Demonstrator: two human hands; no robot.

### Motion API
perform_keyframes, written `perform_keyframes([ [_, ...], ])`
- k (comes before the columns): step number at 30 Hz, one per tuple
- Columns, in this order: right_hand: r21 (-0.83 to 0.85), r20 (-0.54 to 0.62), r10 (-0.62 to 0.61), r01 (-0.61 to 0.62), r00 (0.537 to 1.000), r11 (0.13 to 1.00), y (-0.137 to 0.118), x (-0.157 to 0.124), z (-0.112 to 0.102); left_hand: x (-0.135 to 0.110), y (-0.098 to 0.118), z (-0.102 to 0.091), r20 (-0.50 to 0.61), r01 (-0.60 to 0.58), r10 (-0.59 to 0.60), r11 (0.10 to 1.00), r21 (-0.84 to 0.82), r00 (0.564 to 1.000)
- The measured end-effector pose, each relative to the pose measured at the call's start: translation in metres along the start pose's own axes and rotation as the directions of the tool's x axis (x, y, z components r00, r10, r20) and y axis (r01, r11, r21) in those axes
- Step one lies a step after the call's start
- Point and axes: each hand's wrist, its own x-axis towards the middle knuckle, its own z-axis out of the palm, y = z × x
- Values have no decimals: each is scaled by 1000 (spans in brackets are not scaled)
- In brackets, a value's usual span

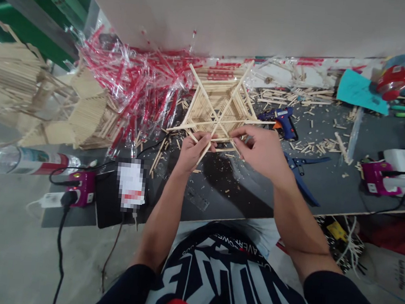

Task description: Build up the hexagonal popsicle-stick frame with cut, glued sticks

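Observation:
Both my hands hold a spoked hexagonal frame of thin wooden sticks (216,106), raised a little above the grey worktable (220,192). My left hand (191,153) grips the frame's near edge, with several sticks running between its fingers. My right hand (260,148) pinches the frame's near right side between fingertips and thumb. The frame tilts slightly, with layered sticks filling its segments and long spokes crossing at the centre. My fingers hide the near corner.
A blue glue gun (280,122) and blue pliers (302,176) lie right of my hands among loose stick pieces (306,145). Red-and-white sticks in clear plastic (133,85) heap behind left, beside wooden stick panels (84,116). A pale wall (237,16) stands behind.

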Motion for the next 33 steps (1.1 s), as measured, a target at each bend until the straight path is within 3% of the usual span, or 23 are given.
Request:
perform_keyframes([
  [7,-56,39,6,-4,999,998,-2,2,-2,1,5,2,-17,66,-66,998,11,998],
  [14,-133,107,-44,58,993,989,2,5,-11,-1,3,2,23,45,-46,999,21,999],
  [26,-129,96,-10,22,995,991,4,0,-5,1,1,3,-7,45,-45,997,57,999],
  [33,-178,190,39,-5,981,984,-8,8,-13,3,-3,1,20,14,-15,999,46,1000],
])
